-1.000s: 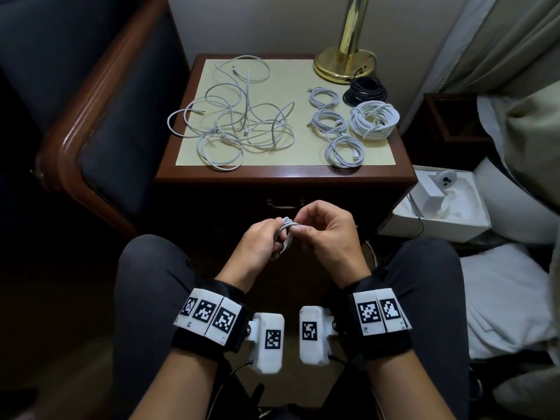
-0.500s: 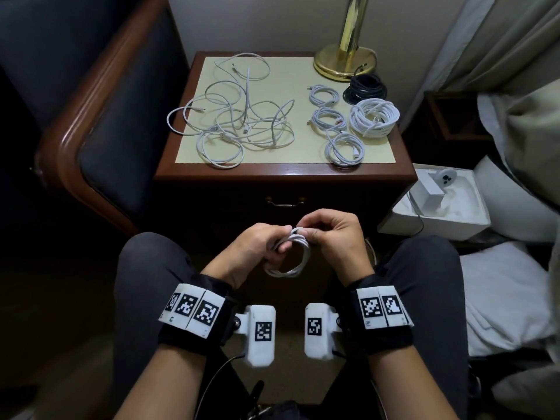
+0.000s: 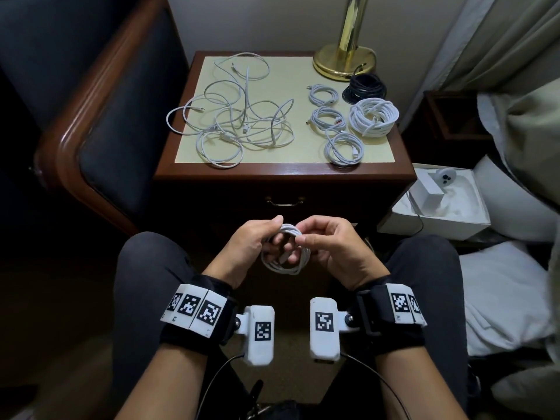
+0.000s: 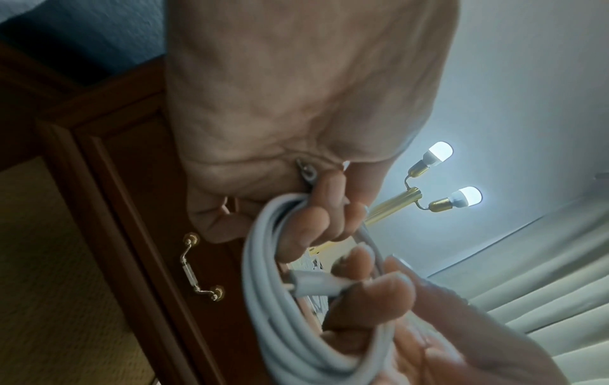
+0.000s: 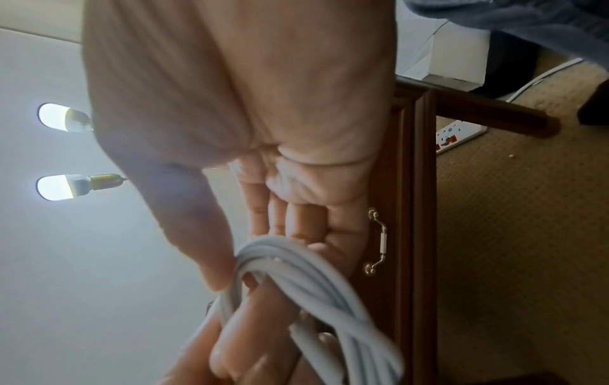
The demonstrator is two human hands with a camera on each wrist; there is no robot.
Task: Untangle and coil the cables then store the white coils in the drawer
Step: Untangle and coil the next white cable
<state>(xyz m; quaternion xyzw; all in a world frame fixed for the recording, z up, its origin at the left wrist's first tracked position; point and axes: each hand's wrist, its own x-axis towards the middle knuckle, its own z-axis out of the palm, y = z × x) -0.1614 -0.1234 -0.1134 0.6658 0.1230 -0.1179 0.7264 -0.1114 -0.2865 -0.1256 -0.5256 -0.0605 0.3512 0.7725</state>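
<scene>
A white coil point(image 3: 285, 253) hangs between the two hands, low in front of the drawer point(image 3: 285, 204) and above the person's knees. The left hand point(image 3: 251, 244) grips the coil's top-left arc, fingers curled through the loops and the thumb laid over them; in the left wrist view the strands point(image 4: 263, 286) pass under those curled fingers point(image 4: 316, 221), and a plug end point(image 4: 313, 284) lies across the ring. The right hand point(image 3: 330, 247) holds a narrow grip on the coil's top right, thumb and forefinger pinched on the strands, the other fingers tucked behind the ring. In the right wrist view the bundle point(image 5: 316, 286) runs across the right fingers point(image 5: 296, 221), beside the thumb.

The drawer is closed, its brass handle point(image 3: 284, 202) just beyond the hands. Above the drawer, on the tabletop point(image 3: 303, 80), a loose tangle point(image 3: 236, 116) of white cables sprawls to the left. To its right lie three small white coils point(image 3: 323, 94) point(image 3: 328, 119) point(image 3: 344, 149), with a thicker white coil point(image 3: 374, 116) and a black coil point(image 3: 365, 88) further right, the black one touching the lamp base point(image 3: 344, 60).
</scene>
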